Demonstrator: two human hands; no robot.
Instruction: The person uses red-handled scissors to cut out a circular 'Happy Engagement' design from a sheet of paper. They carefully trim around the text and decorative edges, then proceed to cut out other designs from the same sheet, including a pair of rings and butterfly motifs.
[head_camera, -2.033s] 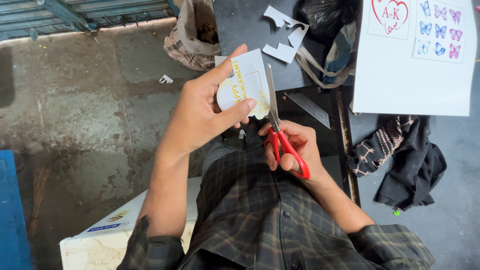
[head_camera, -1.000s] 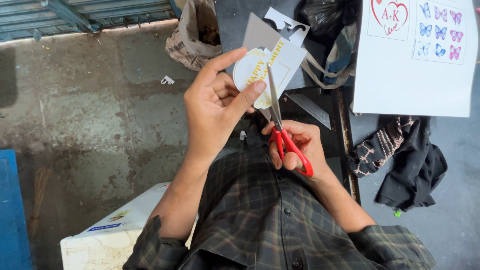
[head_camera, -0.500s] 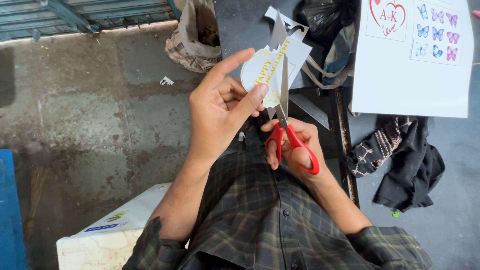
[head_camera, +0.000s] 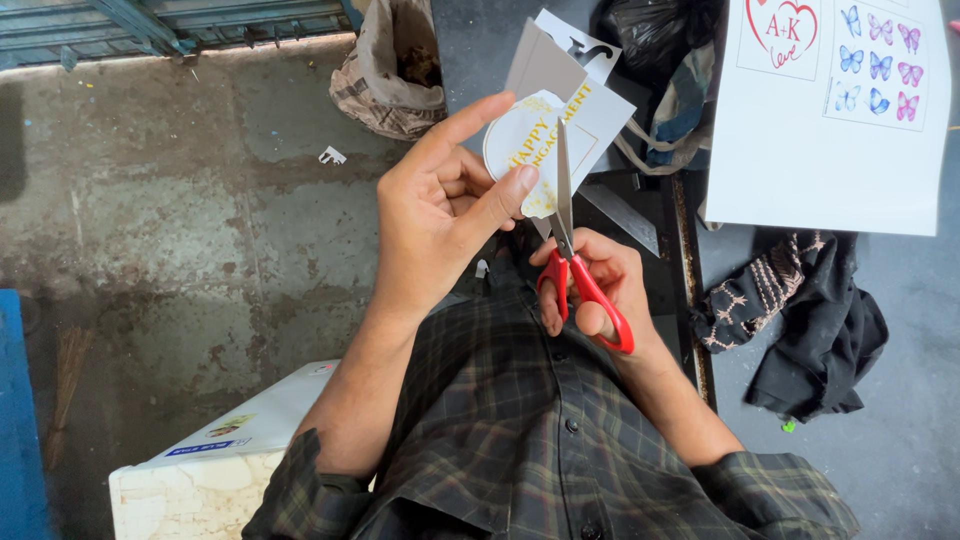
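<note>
Since the earlier frames we have turned the printed card (head_camera: 530, 150) in our left hand (head_camera: 440, 215), so its rounded white part now faces the camera more fully, and the scissors (head_camera: 572, 250) have come in along its right side with the blades running almost straight up.

Our left hand is closed on the card, thumb pressed on its front near the lower edge and fingers curled behind, the index finger stretched out along the top. Our right hand (head_camera: 600, 285) is wrapped through the red handles; the blades stand close together, nearly shut, against the card.

We judge the cutting partly done: the left and lower edges of the round shape look already trimmed to a curve, while a squared grey and white margin still stands above and to the right of it, so that side remains to be cut.

The card is held in the air above our lap, in front of the dark bench (head_camera: 690, 260). The scissors' long axis runs up and down, tips pointing away from us toward the bench, where a white sheet (head_camera: 800, 150) of printed butterflies lies.
</note>
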